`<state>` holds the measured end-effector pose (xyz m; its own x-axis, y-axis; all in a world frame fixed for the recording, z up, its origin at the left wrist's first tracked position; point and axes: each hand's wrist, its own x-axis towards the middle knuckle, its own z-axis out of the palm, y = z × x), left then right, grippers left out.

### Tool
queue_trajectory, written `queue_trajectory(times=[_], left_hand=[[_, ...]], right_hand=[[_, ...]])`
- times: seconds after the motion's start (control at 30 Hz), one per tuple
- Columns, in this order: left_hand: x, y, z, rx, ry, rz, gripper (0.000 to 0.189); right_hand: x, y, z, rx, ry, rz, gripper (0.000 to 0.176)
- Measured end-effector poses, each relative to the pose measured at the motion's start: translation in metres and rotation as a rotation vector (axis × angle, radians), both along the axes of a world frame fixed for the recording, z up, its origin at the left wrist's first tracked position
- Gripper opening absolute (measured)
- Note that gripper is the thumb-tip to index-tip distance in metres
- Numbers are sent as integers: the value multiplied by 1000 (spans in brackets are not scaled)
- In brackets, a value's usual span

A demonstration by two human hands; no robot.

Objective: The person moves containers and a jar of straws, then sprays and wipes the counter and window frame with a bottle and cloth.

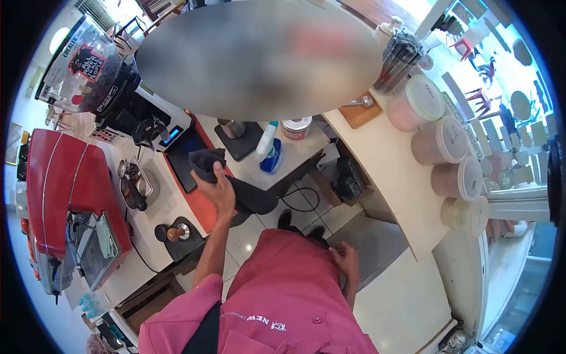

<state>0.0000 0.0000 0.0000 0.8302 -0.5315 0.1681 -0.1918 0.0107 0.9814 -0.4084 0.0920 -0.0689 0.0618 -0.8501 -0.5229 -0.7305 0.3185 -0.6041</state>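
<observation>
My left hand (217,192) is clamped on a crumpled black cloth (205,160) above the flat red mat (199,203) on the far-left white counter (168,203), while my right hand (348,259) hangs near my pink shirt (283,289), and I cannot tell its grip.

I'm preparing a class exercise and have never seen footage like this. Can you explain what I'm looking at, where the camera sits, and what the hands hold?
A single camera, worn on the person's head, looks down through a rounded fisheye lens. The pink shirt at the bottom is their own. There is no machine arm, only two bare hands. The left hand grips a dark cloth at the counter, near a red espresso machine, a grinder and a tamper. The right hand hangs by the hip, and it is unclear whether it holds anything.
</observation>
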Motion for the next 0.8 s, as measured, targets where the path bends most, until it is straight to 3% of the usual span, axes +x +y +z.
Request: queue_trajectory(times=[0.07, 0.1, 0.17, 0.27, 0.4, 0.5, 0.6, 0.67, 0.8], left_hand=[[-17, 5, -27, 88, -152, 44, 44], [17, -9, -23, 180, -461, 28, 44], [4, 3, -47, 484, -903, -15, 45], [-9, 20, -79, 670, -1011, -212, 49], [-7, 17, -74, 754, -990, -217, 59], [-23, 19, -48, 596, -914, -52, 73], [-37, 27, -18, 367, -940, -10, 85], [-57, 28, -4, 188, -1028, -62, 83], [-121, 25, 7, -77, -1066, -265, 85]], right_hand=[[-11, -4, 7, 31, 2, 11, 49], [29, -26, -9, -90, -81, 35, 45], [14, -28, 3, -226, -77, 89, 38], [-9, -33, 12, -214, -61, 60, 39], [-40, -29, -9, -174, -105, 59, 41], [-62, -34, -14, -154, -24, 65, 42], [-67, -29, 21, -183, -27, 17, 43], [-67, -26, 49, -183, -88, -56, 43], [-87, -9, 55, -260, -191, -153, 40]])
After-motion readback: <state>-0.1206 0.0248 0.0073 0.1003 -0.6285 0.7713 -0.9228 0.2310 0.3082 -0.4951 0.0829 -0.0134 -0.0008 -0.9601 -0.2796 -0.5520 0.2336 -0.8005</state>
